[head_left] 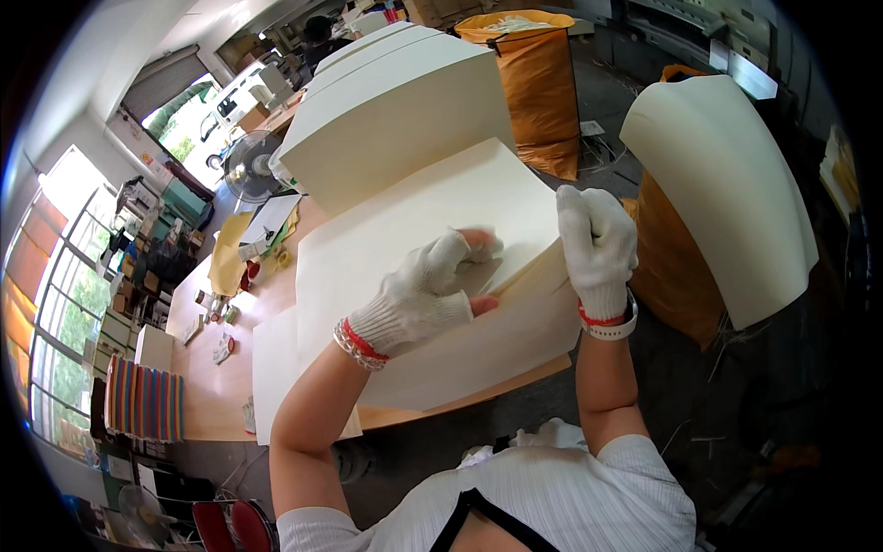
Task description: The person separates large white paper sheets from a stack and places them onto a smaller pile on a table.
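Paper stack (pixel 432 230) lengthwise away from hands (pixel 418 290)

So it's a thick stack of big cream paper sheets (pixel 405 239) lying flat on the wooden counter (pixel 216 386), near corner hanging past the edge. Top sheets at the right corner are lifted and fanned.

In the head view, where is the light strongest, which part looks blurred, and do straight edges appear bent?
Head view: daylight from the windows at the left is washed out; the left hand fingertips are smeared by motion on the cream paper stack, while the right hand is sharp; table and stack edges bow toward the dark round rim.
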Action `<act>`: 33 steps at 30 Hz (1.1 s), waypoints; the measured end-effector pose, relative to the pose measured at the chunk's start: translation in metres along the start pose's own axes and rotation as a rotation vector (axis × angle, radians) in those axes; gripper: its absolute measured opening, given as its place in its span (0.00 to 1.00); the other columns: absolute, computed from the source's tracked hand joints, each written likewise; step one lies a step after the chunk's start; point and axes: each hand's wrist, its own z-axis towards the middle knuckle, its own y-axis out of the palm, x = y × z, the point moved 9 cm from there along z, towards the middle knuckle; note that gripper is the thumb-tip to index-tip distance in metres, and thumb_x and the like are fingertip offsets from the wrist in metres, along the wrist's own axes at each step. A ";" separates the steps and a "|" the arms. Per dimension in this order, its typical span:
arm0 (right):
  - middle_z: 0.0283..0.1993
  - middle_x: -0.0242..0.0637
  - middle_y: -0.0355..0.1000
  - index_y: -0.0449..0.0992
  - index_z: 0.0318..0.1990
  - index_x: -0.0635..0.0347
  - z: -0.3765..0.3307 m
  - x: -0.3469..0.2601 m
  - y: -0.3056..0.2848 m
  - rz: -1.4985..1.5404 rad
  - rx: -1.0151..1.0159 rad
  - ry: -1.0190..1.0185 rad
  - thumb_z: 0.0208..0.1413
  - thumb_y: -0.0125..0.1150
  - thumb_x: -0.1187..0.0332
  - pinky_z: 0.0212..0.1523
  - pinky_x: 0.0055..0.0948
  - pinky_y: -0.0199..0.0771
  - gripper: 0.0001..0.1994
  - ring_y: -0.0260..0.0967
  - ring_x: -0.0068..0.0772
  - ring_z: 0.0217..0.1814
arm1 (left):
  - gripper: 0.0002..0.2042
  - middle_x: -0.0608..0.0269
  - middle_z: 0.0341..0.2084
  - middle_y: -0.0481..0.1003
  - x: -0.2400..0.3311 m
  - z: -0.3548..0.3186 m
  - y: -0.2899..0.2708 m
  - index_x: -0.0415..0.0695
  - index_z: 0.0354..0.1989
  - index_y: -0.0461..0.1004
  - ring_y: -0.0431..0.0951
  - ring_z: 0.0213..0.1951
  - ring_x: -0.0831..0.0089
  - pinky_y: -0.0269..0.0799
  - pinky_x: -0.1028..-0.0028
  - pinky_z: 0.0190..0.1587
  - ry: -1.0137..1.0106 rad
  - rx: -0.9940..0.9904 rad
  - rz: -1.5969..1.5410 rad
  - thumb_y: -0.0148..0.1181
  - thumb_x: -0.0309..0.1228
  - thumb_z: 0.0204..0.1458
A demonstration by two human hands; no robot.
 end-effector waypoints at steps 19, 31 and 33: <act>0.18 0.38 0.58 0.67 0.22 0.65 0.003 -0.006 -0.002 0.097 0.060 0.044 0.60 0.58 0.73 0.23 0.37 0.60 0.14 0.59 0.39 0.20 | 0.14 0.57 0.41 0.76 0.015 -0.002 0.000 0.42 0.44 0.77 0.77 0.41 0.62 0.73 0.69 0.44 0.226 0.075 0.200 0.67 0.21 0.48; 0.19 0.37 0.58 0.75 0.32 0.66 0.002 -0.016 -0.002 -0.008 0.112 -0.119 0.56 0.59 0.78 0.24 0.35 0.63 0.02 0.60 0.38 0.21 | 0.14 0.55 0.42 0.76 0.010 0.003 0.004 0.42 0.40 0.76 0.78 0.43 0.59 0.75 0.69 0.44 0.133 0.002 0.086 0.71 0.20 0.44; 0.19 0.37 0.56 0.74 0.31 0.66 0.001 -0.015 -0.003 0.010 0.121 -0.123 0.57 0.59 0.78 0.24 0.35 0.62 0.03 0.59 0.37 0.21 | 0.14 0.55 0.42 0.76 0.008 0.003 0.004 0.41 0.40 0.76 0.78 0.43 0.59 0.75 0.69 0.44 0.119 -0.004 0.067 0.70 0.19 0.45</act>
